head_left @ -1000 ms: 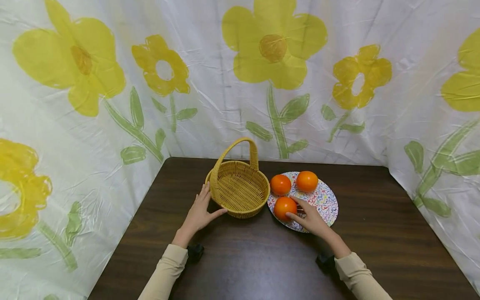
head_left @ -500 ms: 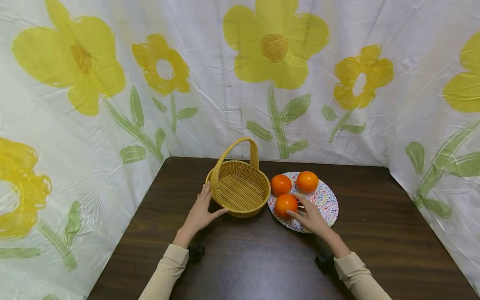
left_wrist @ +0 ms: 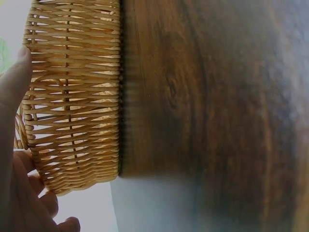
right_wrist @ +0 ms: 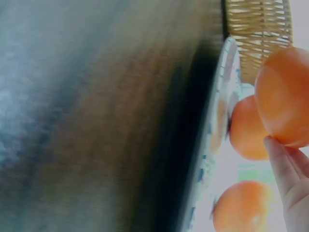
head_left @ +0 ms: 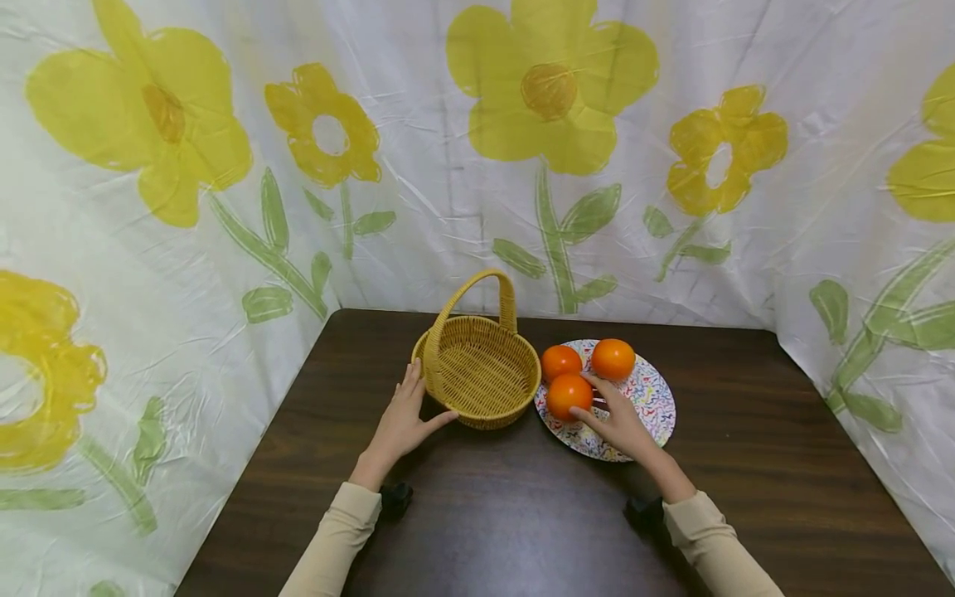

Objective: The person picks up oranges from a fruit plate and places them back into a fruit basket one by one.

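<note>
In the head view a yellow woven basket [head_left: 488,377] with an arched handle stands on the table. My left hand [head_left: 399,423] rests against its left and front side, fingers and thumb spread out straight. The left wrist view shows the thumb along the basket wall [left_wrist: 72,96]. My right hand [head_left: 625,427] pinches a smooth orange [head_left: 569,398] between thumb and fingers. In the right wrist view this orange [right_wrist: 287,99] is raised off the plate. Two other oranges, one at the left [head_left: 561,362] and one at the back [head_left: 613,359], lie on the speckled plate [head_left: 651,402].
The plate sits close to the basket's right side on a dark wooden table [head_left: 477,514]. Behind the table hangs a white curtain [head_left: 418,207] printed with yellow flowers. Black wrist cameras hang under both wrists.
My right hand has raised the orange slightly, away from me and toward the left orange behind it. My left hand and the basket have hardly moved.
</note>
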Tool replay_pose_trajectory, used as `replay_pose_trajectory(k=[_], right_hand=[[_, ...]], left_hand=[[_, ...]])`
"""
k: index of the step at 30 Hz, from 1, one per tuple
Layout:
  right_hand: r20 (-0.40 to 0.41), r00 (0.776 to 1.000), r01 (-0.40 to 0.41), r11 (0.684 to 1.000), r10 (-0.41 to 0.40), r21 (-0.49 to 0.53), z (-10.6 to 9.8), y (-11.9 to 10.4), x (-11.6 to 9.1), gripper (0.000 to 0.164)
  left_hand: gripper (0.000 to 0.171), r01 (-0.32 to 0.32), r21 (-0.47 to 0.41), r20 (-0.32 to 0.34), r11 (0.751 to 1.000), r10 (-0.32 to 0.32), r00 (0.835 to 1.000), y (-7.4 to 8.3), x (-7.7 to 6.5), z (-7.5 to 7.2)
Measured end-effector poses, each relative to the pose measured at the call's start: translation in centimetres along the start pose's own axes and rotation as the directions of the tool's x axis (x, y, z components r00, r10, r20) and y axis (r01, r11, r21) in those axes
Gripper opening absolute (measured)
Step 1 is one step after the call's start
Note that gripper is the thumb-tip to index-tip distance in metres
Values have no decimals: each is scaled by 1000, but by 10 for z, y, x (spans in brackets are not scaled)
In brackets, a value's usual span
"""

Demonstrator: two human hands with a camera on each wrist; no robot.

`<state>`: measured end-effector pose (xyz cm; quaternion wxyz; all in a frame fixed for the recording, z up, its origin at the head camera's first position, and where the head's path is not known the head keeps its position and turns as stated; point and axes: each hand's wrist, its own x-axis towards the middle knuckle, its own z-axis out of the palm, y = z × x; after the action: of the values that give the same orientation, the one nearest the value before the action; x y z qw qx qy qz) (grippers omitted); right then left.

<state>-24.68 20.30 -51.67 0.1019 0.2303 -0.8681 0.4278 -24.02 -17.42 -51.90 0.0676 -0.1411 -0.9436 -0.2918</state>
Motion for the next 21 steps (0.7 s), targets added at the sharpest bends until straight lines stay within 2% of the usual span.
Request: replay_pose_trajectory(k=[5,10,21], right_hand=[[-5,1000,-9,1000,9,-7,-5,-5,7,62],[0,1000,-15,1000,15,-18,-8,-6,13,64],[28,998,-50,999,50,-16,-6,-10,19,65]], left_hand=[[90,-11,8,-9,1000,11,1000,1,1,0],[91,15,4,2,1000,-15,1000,1,0,1],[94,28,27,17,999,-29,999,2,0,1]])
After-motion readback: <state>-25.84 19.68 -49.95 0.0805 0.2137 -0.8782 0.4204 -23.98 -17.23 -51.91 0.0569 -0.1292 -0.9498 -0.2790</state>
